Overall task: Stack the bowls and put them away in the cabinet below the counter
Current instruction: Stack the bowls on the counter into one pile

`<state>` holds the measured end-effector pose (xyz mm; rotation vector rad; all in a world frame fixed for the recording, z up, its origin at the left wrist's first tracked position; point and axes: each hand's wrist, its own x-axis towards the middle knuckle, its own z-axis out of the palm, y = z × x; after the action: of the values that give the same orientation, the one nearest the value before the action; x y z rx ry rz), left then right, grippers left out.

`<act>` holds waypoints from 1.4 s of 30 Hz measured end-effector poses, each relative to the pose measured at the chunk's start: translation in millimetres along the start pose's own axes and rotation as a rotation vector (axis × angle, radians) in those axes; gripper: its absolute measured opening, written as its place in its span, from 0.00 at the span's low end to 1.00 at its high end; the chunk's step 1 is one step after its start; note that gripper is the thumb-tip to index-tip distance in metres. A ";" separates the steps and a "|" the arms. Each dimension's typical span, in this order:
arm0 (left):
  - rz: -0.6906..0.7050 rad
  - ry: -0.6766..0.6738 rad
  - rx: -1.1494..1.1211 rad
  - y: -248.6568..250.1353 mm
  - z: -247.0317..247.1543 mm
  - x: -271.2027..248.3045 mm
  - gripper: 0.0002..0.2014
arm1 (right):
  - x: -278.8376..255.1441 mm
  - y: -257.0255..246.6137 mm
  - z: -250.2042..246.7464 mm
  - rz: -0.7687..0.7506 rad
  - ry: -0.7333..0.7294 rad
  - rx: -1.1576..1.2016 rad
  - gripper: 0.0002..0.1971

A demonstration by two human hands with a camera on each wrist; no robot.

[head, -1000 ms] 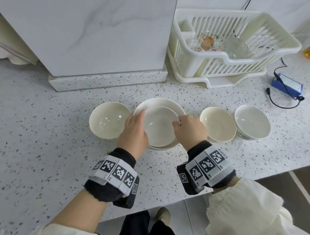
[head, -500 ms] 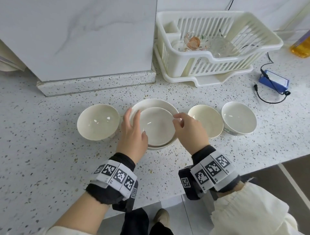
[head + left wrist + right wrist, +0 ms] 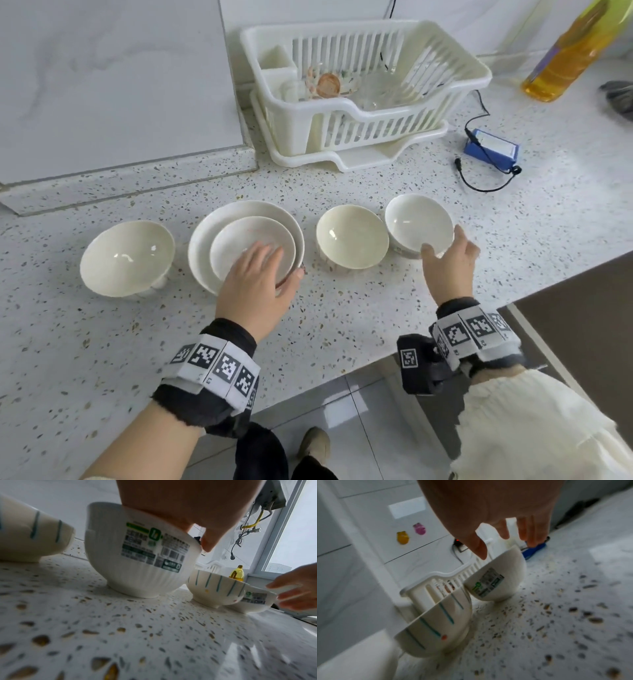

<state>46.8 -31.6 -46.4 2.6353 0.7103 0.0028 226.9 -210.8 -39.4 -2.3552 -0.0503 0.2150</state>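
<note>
Several pale bowls stand in a row on the speckled counter (image 3: 342,308). A small bowl (image 3: 246,240) sits nested in the large white bowl (image 3: 205,236), whose side carries a label (image 3: 140,561). My left hand (image 3: 274,267) rests on the near rim of this stack, fingers laid over the inner bowl, thumb (image 3: 208,545) down outside the rim. A striped bowl (image 3: 126,257) stands to the left, another striped bowl (image 3: 351,236) to the right. My right hand (image 3: 445,246) is spread at the near rim of the rightmost labelled bowl (image 3: 418,219) (image 3: 496,580), fingers straight.
A white dish rack (image 3: 359,130) with glassware stands behind the bowls. A blue box with a black cable (image 3: 491,150) lies right of it, and an oil bottle (image 3: 561,58) at the far right. A marble block (image 3: 102,85) rises at the back left. The counter edge (image 3: 376,359) is near my wrists.
My right hand has left the stacked bowls and moved right to the rightmost bowl. My left hand has shifted from the stack's left rim onto its near side.
</note>
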 end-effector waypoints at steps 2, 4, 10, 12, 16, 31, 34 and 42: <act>0.010 -0.046 0.030 3.8 4.0 1.5 0.37 | 10.5 8.5 -2.6 0.148 -0.106 0.206 0.33; 0.022 -0.020 0.065 5.7 7.8 1.4 0.30 | 17.5 14.6 -3.0 0.267 -0.213 0.428 0.30; -0.022 0.034 0.079 14.3 6.8 1.0 0.17 | 17.6 10.6 -8.9 0.366 -0.354 0.779 0.22; -0.030 0.030 0.077 14.8 6.4 0.7 0.17 | 12.7 9.8 -13.2 0.356 -0.338 0.819 0.23; -0.039 -0.003 0.057 14.5 3.9 1.5 0.18 | 4.4 4.7 -26.9 0.262 -0.297 0.836 0.24; -0.163 0.162 -0.205 -34.7 -34.4 -16.9 0.27 | -57.4 -101.9 31.1 -0.160 -0.564 0.351 0.15; -0.200 0.259 -0.302 -44.9 -44.6 -21.0 0.29 | -66.5 -108.9 52.6 -0.194 -0.587 0.279 0.15; -0.145 0.196 -0.451 -52.3 -39.8 -18.9 0.26 | -77.3 -105.5 73.3 -0.248 -0.637 0.058 0.14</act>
<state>1.0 15.8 -28.3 2.1666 0.8507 0.3435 141.1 -92.5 -5.9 -2.1085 -0.6275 0.8185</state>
